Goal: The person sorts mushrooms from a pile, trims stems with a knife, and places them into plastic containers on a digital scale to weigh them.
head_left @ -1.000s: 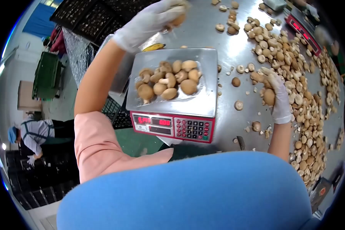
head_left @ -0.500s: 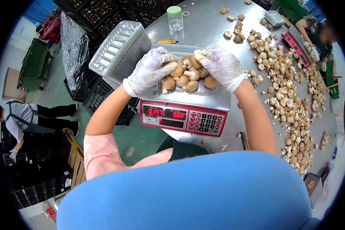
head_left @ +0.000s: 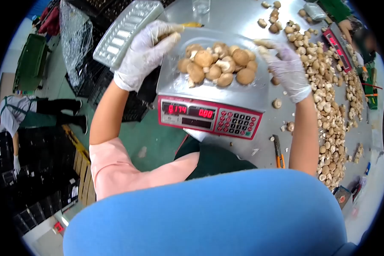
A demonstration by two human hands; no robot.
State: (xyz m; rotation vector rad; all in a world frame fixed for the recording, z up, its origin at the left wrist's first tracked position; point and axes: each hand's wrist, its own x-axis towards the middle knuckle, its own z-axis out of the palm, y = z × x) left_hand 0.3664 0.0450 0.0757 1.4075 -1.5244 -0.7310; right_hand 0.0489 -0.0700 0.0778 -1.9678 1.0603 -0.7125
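Note:
Several brown mushrooms [head_left: 226, 65] lie in a loose heap on the pan of a red and silver digital scale [head_left: 247, 113]. A clear tray seems to be under them, though its edges are hard to make out. The lit display reads 0.174 and 0.00. At the pan's left edge is my gloved left hand [head_left: 145, 55], open, thumb and fingers apart, beside a stack of clear plastic trays [head_left: 126, 32]. My gloved right hand [head_left: 288, 70] is off the pan's right side, open, its fingers pointing toward the mushrooms without touching them.
A long pile of mushrooms [head_left: 328, 111] covers the metal table's right side. An orange-handled knife [head_left: 278, 151] lies in front. Behind the scale are a clear jar [head_left: 201, 6] and a yellow item [head_left: 193, 24]. Another scale [head_left: 337, 49] stands far right. A person [head_left: 19, 109] bends over black crates at left.
Both hands have let go of the mushrooms and moved apart, left and right. The display went from 0.147 to 0.174. The view has shifted, and the knife now shows fully.

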